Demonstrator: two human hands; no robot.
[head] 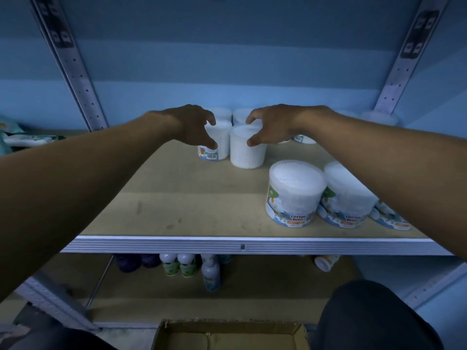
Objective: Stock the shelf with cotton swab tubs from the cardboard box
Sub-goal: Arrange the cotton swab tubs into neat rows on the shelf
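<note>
Two hands are stretched out over the middle of the shelf point(192, 198), each set at a cotton swab tub standing toward the back. The left hand point(194, 126) is curved in a wide claw around the left tub point(217, 141), thumb low against its label side and fingers point(211, 120) arched over the lid; whether the tub is truly clasped cannot be told. The right hand point(271, 126) is held likewise at the right tub point(247, 147), thumb touching its upper wall, fingers spread over the rim. The two tubs stand just beside one another, upright. More tubs point(232, 114) are seen behind them, and further labelled tubs point(294, 193) near the front right edge. An open cardboard box point(227, 334) is seen below, at the bottom of the view. Bottles point(187, 265) are stood on the lower shelf.
</note>
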